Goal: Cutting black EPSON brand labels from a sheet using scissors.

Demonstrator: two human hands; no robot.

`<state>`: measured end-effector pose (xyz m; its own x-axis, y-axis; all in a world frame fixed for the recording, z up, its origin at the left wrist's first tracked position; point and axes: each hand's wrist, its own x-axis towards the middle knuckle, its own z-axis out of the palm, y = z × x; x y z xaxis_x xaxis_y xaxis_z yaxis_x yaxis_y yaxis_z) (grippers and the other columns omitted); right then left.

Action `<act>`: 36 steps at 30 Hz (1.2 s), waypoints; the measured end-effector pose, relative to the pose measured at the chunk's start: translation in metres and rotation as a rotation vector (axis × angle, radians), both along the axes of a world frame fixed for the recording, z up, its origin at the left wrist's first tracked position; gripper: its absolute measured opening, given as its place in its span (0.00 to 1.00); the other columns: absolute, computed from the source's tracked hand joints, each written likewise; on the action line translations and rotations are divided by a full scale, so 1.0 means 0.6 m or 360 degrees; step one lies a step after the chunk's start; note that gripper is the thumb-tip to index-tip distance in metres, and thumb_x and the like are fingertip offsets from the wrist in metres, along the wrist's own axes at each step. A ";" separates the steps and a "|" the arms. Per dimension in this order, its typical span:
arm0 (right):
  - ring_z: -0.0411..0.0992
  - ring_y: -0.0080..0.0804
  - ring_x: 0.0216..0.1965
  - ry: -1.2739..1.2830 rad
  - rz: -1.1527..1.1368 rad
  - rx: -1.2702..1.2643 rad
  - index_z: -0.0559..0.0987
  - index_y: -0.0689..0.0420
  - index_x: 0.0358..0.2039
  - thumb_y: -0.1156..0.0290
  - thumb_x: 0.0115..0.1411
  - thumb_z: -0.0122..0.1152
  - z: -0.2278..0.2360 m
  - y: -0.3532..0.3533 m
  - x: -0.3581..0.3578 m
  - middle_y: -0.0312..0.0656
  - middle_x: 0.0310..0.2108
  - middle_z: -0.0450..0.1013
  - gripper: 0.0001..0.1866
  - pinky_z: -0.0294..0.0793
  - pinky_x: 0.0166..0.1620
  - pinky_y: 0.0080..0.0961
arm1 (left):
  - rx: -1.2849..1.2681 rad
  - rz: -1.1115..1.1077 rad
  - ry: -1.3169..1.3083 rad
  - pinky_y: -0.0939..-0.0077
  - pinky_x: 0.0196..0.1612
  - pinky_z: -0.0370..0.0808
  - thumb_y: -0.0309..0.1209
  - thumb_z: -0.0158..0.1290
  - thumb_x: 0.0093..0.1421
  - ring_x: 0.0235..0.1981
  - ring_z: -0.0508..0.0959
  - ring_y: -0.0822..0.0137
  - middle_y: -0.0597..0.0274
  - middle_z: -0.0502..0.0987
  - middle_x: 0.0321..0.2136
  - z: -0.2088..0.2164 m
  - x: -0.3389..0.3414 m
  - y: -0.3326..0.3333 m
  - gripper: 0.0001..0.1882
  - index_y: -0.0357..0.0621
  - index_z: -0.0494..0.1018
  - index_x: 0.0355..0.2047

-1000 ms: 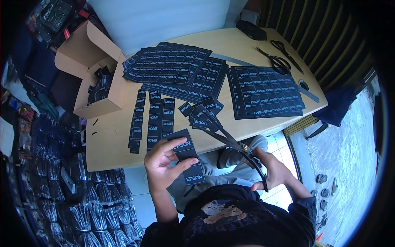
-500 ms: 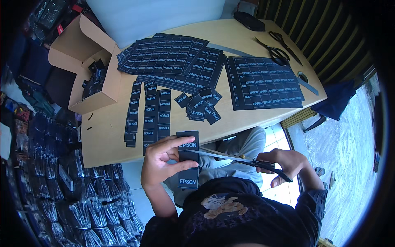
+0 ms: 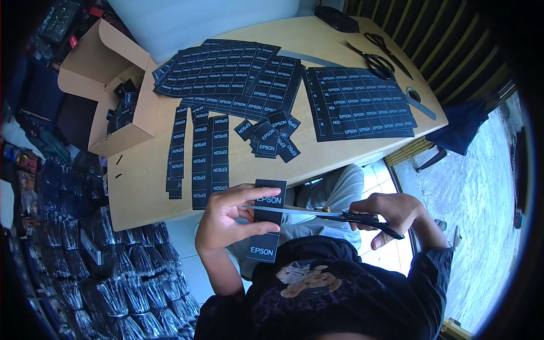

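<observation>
My left hand (image 3: 224, 221) pinches a short black label strip (image 3: 263, 239) with pale lettering, thumb and fingers on its left edge. Black-handled scissors (image 3: 362, 218) are in my right hand (image 3: 396, 211), fingers in the loops. Their blades reach leftward across the strip between two printed labels, the tip near my left palm. Both hands are above my lap, in front of the table edge. Beyond them, on the table, lie a small heap of cut labels (image 3: 266, 139) and several long uncut strips (image 3: 202, 161).
Label sheets (image 3: 215, 71) cover the table's back, with another stack (image 3: 368, 107) to the right. An open cardboard box (image 3: 122, 139) at left holds black pieces. Two more scissors (image 3: 378, 65), a metal ruler (image 3: 422, 106) and a dark pouch (image 3: 336, 20) lie far right. Wrapped bundles (image 3: 124, 283) fill the lower left.
The scissor blades have closed further, and the blade tip now extends past the strip's left edge. The strip has shifted slightly right. The view has tilted a little, moving the table up-left.
</observation>
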<state>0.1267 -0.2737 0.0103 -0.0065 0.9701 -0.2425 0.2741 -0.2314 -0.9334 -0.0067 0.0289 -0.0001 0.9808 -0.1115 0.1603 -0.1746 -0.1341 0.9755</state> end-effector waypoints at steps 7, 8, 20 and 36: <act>0.73 0.39 0.24 -0.0007 0.0022 0.0024 0.73 0.66 0.35 0.37 0.47 0.63 -0.003 -0.001 0.000 0.46 0.25 0.72 0.38 0.69 0.27 0.31 | 0.0074 -0.0027 0.0018 0.86 0.29 0.78 0.20 0.67 0.40 0.31 0.79 0.74 0.58 0.77 0.36 -0.001 -0.002 0.006 0.29 0.38 0.74 0.46; 0.73 0.39 0.24 -0.0006 0.0020 0.0024 0.73 0.66 0.35 0.37 0.47 0.63 -0.004 -0.001 0.000 0.46 0.25 0.72 0.38 0.69 0.27 0.31 | -0.0034 -0.0017 0.0050 0.86 0.28 0.78 0.20 0.67 0.40 0.31 0.78 0.75 0.58 0.77 0.36 -0.005 -0.002 0.003 0.29 0.38 0.74 0.46; 0.73 0.40 0.23 0.0032 0.0038 -0.0068 0.73 0.67 0.33 0.34 0.46 0.61 -0.001 0.011 0.000 0.46 0.23 0.71 0.40 0.70 0.26 0.32 | 0.0224 -0.0054 0.0001 0.87 0.26 0.77 0.24 0.68 0.40 0.29 0.78 0.76 0.61 0.77 0.34 0.003 -0.002 -0.003 0.28 0.42 0.75 0.45; 0.74 0.39 0.22 0.0012 0.0041 0.0010 0.73 0.66 0.33 0.34 0.48 0.58 -0.012 0.007 -0.001 0.45 0.22 0.71 0.39 0.69 0.25 0.31 | 0.0225 -0.0077 -0.0010 0.84 0.28 0.79 0.22 0.68 0.41 0.34 0.79 0.72 0.58 0.77 0.37 0.017 0.000 -0.009 0.28 0.41 0.75 0.46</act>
